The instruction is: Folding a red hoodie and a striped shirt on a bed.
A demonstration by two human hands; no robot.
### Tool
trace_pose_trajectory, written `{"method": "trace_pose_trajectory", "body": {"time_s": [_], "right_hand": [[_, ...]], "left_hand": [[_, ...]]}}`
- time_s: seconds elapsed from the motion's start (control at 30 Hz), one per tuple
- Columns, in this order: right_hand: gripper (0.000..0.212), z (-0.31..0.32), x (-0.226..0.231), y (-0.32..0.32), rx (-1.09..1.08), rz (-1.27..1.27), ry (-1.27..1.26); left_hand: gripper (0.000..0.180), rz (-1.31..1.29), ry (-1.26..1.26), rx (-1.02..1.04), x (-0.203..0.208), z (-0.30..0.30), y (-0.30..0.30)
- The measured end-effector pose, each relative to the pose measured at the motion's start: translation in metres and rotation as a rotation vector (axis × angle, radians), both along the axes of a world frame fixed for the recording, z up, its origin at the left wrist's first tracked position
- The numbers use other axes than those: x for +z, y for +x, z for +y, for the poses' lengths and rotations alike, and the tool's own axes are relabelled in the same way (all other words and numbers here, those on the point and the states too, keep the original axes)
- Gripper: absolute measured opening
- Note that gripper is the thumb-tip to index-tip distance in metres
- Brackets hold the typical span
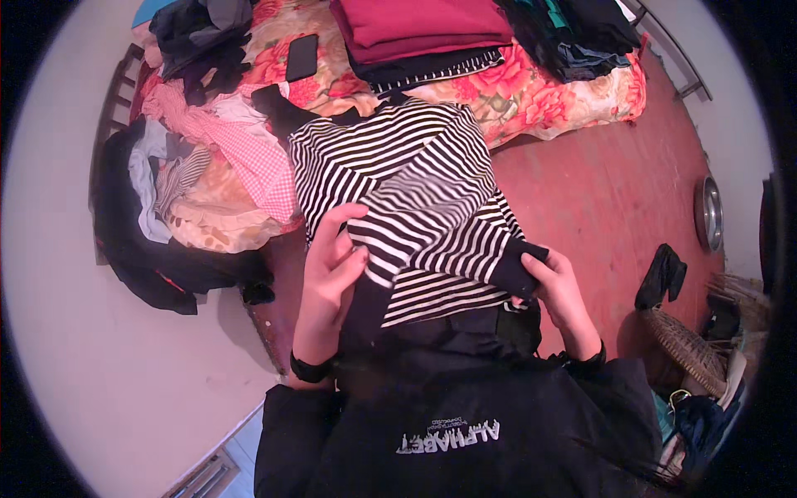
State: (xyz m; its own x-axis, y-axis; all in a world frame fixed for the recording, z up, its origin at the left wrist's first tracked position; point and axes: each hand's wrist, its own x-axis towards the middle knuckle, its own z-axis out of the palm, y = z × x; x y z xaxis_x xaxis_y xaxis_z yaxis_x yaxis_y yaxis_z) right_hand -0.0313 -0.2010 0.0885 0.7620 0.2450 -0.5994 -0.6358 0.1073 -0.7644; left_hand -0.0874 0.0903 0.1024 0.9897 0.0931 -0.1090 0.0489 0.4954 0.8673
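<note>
At the far left, a rumpled black cloth garment point(120, 207) hangs in a heap beside a pink-and-white checked cloth point(261, 166). Above them, a pile of dark grey clothes point(199, 33) lies on a bed covered in red-and-cream floral fabric point(540, 104), with a flat black rectangular phone point(303, 56) just to its right. The left hand point(328, 270) is raised at the left edge of a black-and-white striped garment point(432, 183), forefinger and thumb parted and bent against a folded sleeve; whether they grip the fabric I cannot tell. The striped garment spreads between the hands, in front of the person, its upper part reaching toward the bed. Beyond it sits a stack of folded maroon cloth point(423, 29). The right hand point(560, 290) pinches a black cuff of the striped garment, thumb on top. Farther right, dark folded clothes point(577, 37) lie on the bed, and a round metal bowl point(710, 214) leans near the wall, above a brown woven basket point(685, 349).
</note>
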Motion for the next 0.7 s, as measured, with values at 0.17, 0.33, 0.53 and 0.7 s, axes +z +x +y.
{"method": "trace_pose_trajectory", "body": {"time_s": [0.17,0.33,0.53,0.7], "right_hand": [[0.026,-0.018,-0.019,0.012,0.409,-0.127,-0.413],[0.022,-0.011,-0.014,0.033,0.617,-0.378,-0.461],[0.019,0.002,-0.018,0.039,0.532,-0.475,-0.209],[0.018,-0.003,-0.016,0.045,0.797,-0.607,-0.790]], "left_hand": [[0.048,0.262,0.415,-0.123,-0.075,0.021,-0.036],[0.070,0.306,0.254,-0.216,-0.053,0.020,-0.041],[0.084,0.154,0.115,-0.226,-0.019,0.019,-0.031],[0.065,0.231,0.628,-0.167,-0.050,0.025,-0.049]]}}
